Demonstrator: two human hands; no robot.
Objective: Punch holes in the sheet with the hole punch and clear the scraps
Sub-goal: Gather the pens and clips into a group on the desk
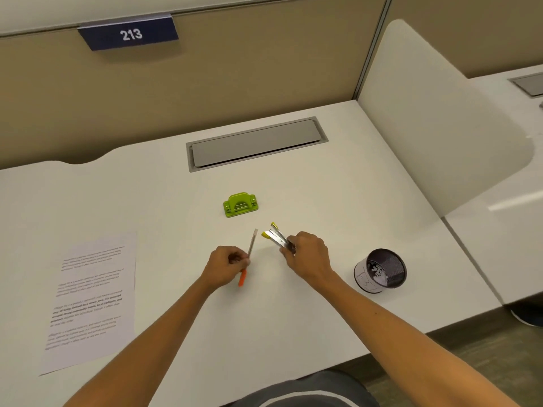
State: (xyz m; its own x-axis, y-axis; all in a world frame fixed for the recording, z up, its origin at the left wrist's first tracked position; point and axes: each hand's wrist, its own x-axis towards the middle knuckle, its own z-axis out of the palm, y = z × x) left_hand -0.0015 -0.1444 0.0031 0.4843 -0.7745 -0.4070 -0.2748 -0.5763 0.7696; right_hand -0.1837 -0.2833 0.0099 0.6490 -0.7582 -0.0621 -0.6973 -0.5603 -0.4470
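A green hole punch (241,204) stands on the white desk (293,318), beyond both hands. A printed sheet (91,298) lies flat at the left, apart from the punch. My left hand (227,265) is shut on a slim tool with an orange handle and a pale blade-like end (251,245). My right hand (307,255) grips a yellow-tipped metal stapler (277,237), hinged open and pointing up-left. A black mesh cup (382,270) at the right holds white paper scraps.
A grey cable flap (255,143) is set into the desk behind the punch. A beige partition with a "213" plate (129,33) rises at the back. A white divider (440,136) bounds the right side. The desk's front edge runs near my body.
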